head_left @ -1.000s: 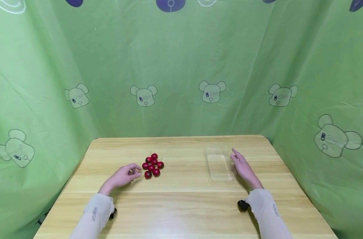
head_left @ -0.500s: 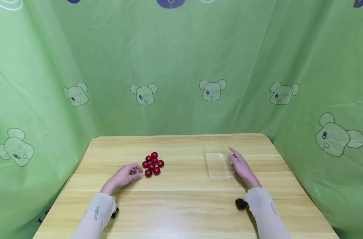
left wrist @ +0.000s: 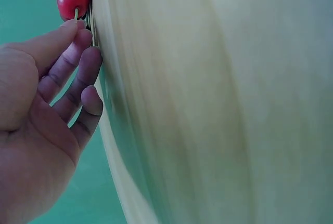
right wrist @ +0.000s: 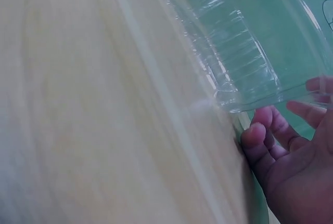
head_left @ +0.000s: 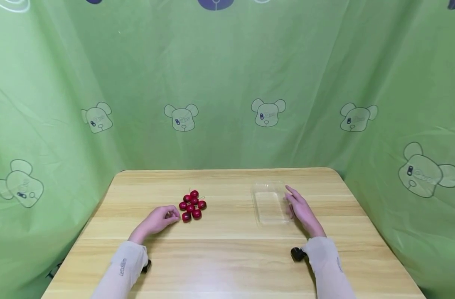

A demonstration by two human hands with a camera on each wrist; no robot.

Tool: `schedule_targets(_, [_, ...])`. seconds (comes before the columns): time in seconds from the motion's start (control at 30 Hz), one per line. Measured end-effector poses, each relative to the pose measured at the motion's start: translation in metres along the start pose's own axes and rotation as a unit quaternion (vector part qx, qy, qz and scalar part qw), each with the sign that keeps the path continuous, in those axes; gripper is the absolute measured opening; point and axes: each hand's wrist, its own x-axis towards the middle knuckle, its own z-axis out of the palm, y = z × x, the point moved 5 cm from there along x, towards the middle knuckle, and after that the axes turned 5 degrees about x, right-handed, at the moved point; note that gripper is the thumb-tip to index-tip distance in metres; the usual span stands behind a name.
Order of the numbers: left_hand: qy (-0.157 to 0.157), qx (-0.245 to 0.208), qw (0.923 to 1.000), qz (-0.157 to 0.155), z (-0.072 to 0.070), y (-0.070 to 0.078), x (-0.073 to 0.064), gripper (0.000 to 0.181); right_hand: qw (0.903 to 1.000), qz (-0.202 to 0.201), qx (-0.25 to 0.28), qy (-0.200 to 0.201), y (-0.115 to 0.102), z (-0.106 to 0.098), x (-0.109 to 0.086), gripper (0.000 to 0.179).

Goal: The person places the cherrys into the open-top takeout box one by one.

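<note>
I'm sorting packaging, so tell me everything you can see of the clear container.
The container is colourless, see-through and shiny, apparently thin plastic: a rectangular tray with ridged walls. It sits on the wooden table, to the right of the cherries, and looks empty. The right hand is at its right side, seemingly touching it.
</note>
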Motion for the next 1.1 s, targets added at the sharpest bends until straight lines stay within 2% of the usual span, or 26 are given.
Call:
schedule_targets(0.27, [0.004, 0.002, 1.0, -0.006, 0.0004, -0.0012, -0.0002, 0.006, 0.9999, -0.004, 0.003, 0.012, 0.0104, -0.0028, -0.0022, 0.059])
schedule_targets(0.9, [0.024, -0.01, 0.9989, -0.038, -0.0022, -0.0051, -0.0002, 0.005, 0.9996, -0.021, 0.01, 0.018, 0.007, -0.0004, 0.0005, 0.056])
schedule_targets(1.1, [0.028, -0.017, 0.9986, -0.041, -0.0056, -0.0002, 0.0017, 0.004, 0.9996, -0.02, 0.009, 0.019, 0.0071, 0.0005, 0.0003, 0.055])
